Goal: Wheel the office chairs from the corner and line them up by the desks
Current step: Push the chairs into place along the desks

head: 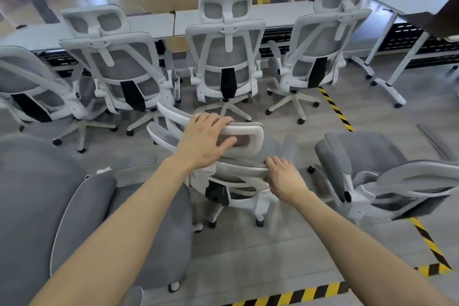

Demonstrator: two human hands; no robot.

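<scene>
Now both grips hold one office chair (248, 204) from behind: the left grip (206, 139) curls over its headrest (248, 129), while the right grip (285, 176) clasps the top rail of the backrest (238, 169), lower and nearer the person. This chair stands on the open floor (273, 256), seat facing away towards the row of chairs (224, 57) tucked along the near edge of the table (149, 22). A free place seems to lie ahead and rightward, past the row's right end, so the right grip is nearer it.

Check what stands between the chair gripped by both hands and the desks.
The head view shows a row of parked chairs against the desks; the middle one stands directly beyond the held chair, across a strip of floor.
</scene>
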